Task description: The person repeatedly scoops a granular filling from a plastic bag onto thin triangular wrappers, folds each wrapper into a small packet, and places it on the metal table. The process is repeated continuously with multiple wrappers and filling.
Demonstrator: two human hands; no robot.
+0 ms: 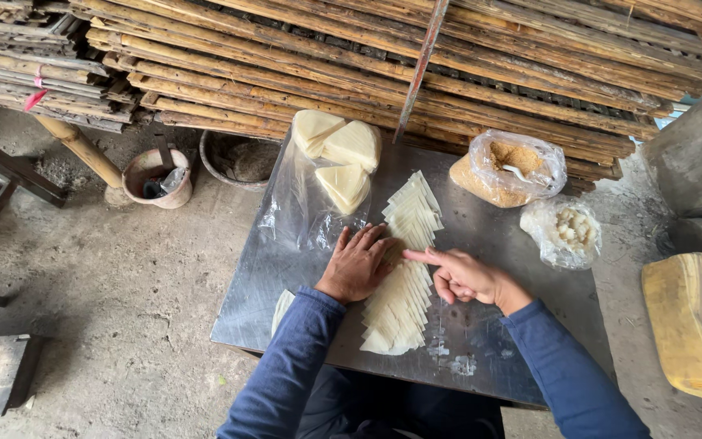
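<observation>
Stacked bamboo poles (383, 61) fill the background above a grey metal table (489, 244) set on a rough concrete floor (115, 301). Down the middle of the table a long overlapping row of pale triangular wrappers (404, 276) is laid out, running from near the front edge toward the far side. The row is pressed near its middle by the left hand (357, 264), which is laid flat, palm down, with the fingers spread and released. The right hand (463, 276) is held on the row's other side, its index finger stretched out so that the tip touches the wrappers, while the remaining fingers are curled into the palm; nothing is gripped by it. Both arms are covered by blue sleeves (286, 374).

Beyond the row, three stacks of folded wrappers (343, 154) are seen resting on a clear plastic sheet (298, 215). Toward the right, an open plastic bag of brown crumbly filling (505, 167) is placed at the far edge, with a smaller bag of white lumps (564, 232) just beside it. On the floor to the left, a worn bucket (158, 177) and a dark basin (237, 158) are found beneath the poles, and a yellow canister (692, 321) is seen at the right.
</observation>
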